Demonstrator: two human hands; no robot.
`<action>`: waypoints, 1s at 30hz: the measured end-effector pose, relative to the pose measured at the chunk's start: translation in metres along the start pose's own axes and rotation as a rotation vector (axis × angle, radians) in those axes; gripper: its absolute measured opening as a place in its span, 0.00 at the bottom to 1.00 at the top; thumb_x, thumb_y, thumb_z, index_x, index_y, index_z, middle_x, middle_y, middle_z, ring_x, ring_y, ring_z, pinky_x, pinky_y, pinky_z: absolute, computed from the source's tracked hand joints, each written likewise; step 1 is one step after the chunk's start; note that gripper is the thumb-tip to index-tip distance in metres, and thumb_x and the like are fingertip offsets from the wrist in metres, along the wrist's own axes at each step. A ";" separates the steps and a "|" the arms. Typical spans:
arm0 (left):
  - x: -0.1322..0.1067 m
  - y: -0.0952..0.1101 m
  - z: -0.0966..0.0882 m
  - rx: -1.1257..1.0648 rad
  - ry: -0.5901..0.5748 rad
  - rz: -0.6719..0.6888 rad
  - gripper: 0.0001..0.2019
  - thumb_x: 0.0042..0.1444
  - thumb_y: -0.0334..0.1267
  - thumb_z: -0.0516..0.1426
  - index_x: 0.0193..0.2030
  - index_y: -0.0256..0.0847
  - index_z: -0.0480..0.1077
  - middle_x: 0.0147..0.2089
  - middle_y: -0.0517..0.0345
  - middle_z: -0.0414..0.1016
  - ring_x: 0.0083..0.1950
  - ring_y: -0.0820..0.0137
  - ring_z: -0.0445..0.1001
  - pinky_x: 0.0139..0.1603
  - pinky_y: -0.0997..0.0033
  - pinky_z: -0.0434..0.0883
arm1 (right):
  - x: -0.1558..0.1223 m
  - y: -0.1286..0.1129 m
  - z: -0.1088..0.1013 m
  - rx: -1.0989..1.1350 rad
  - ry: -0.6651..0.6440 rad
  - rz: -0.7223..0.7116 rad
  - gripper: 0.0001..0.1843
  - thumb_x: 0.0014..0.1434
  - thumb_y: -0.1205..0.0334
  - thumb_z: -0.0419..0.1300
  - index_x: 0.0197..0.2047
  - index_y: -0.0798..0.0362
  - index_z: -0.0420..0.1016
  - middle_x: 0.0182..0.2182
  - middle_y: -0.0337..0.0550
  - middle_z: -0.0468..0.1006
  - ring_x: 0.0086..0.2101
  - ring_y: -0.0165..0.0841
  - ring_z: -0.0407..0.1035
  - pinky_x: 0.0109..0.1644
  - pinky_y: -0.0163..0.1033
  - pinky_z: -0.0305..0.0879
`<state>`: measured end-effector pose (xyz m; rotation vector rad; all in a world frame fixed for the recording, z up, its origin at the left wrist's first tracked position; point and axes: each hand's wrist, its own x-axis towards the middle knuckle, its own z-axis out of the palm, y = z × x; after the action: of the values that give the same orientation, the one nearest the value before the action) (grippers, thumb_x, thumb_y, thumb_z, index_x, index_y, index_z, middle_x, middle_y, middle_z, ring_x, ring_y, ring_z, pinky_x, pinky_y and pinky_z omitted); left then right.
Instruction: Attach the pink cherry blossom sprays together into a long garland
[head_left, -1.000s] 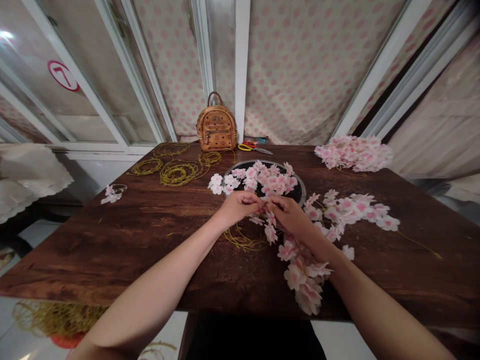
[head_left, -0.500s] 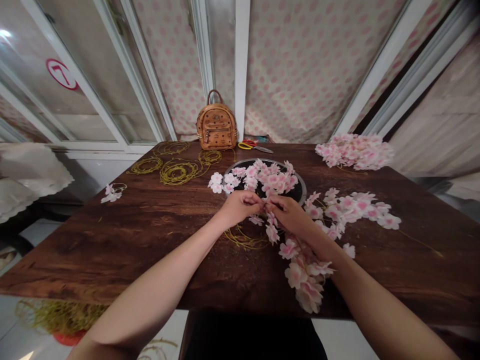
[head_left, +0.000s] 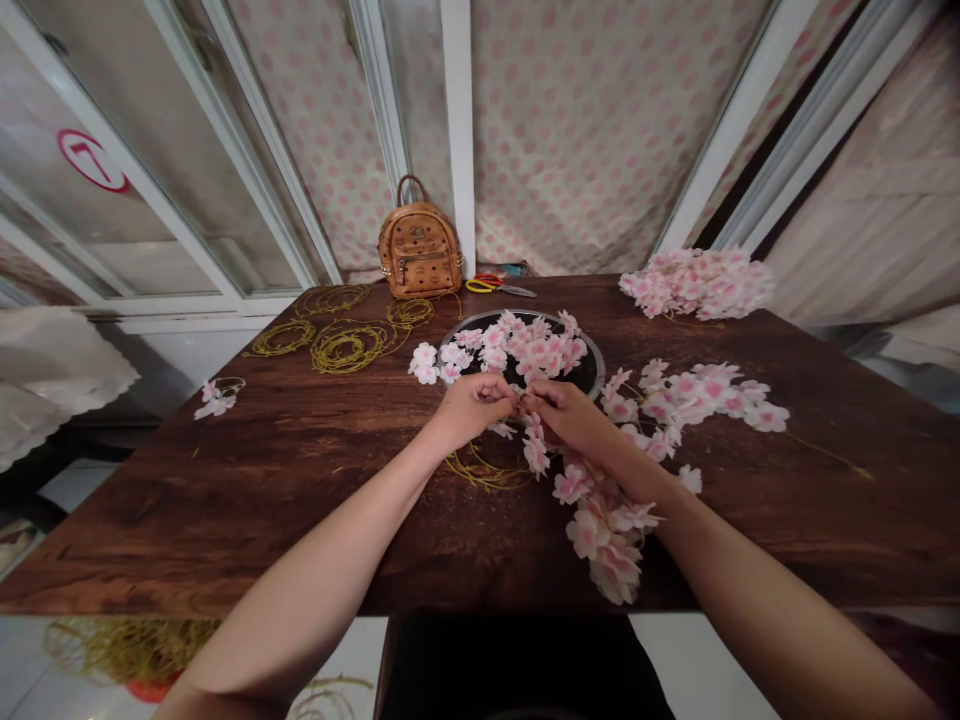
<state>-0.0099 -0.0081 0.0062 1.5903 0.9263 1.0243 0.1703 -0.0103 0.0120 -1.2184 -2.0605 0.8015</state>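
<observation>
My left hand and my right hand meet above the table, their fingertips pinched together on a thin wire stem of artificial blossoms. The pinched part is mostly hidden by my fingers. Pink-and-white fabric cherry blossoms lie heaped on a round black tray just beyond my hands. A long blossom garland trails toward me beneath my right wrist, and another spray spreads to the right. A loop of gold wire lies under my left hand.
Several gold wire coils lie at the far left of the dark wooden table. A blossom bundle sits far right, with a small sprig at left. Scissors and a tan backpack stand at the back.
The whole scene has shifted slightly up and left in view as my head moved. My hands stay pinched together on the stem, with no visible change in grip.
</observation>
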 end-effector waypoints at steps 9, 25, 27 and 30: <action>0.000 0.001 0.000 0.016 0.031 -0.009 0.03 0.51 0.34 0.61 0.29 0.37 0.74 0.28 0.58 0.77 0.29 0.74 0.72 0.34 0.74 0.67 | 0.000 0.000 -0.001 0.034 0.024 -0.002 0.13 0.58 0.60 0.50 0.22 0.51 0.61 0.20 0.37 0.62 0.25 0.30 0.58 0.31 0.37 0.52; -0.001 0.004 0.001 -0.022 0.038 -0.072 0.04 0.53 0.36 0.61 0.32 0.37 0.75 0.29 0.57 0.78 0.29 0.73 0.73 0.36 0.70 0.71 | -0.002 0.001 0.000 -0.006 0.053 0.001 0.12 0.59 0.62 0.51 0.24 0.52 0.63 0.20 0.37 0.64 0.25 0.30 0.59 0.31 0.37 0.53; -0.002 0.003 0.000 0.016 0.027 -0.048 0.04 0.53 0.36 0.61 0.31 0.37 0.75 0.29 0.57 0.78 0.29 0.73 0.73 0.35 0.70 0.71 | -0.002 0.001 0.000 -0.039 0.054 -0.030 0.12 0.59 0.63 0.50 0.24 0.52 0.63 0.21 0.38 0.66 0.26 0.30 0.60 0.32 0.37 0.53; -0.002 0.002 -0.001 0.058 0.016 -0.019 0.04 0.52 0.35 0.61 0.31 0.37 0.75 0.29 0.57 0.77 0.29 0.73 0.72 0.34 0.72 0.70 | -0.003 0.001 -0.001 -0.067 0.043 -0.041 0.12 0.59 0.63 0.50 0.24 0.52 0.61 0.21 0.38 0.66 0.25 0.29 0.59 0.32 0.37 0.52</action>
<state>-0.0109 -0.0098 0.0080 1.6199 0.9884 1.0062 0.1724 -0.0124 0.0117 -1.2144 -2.0859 0.6863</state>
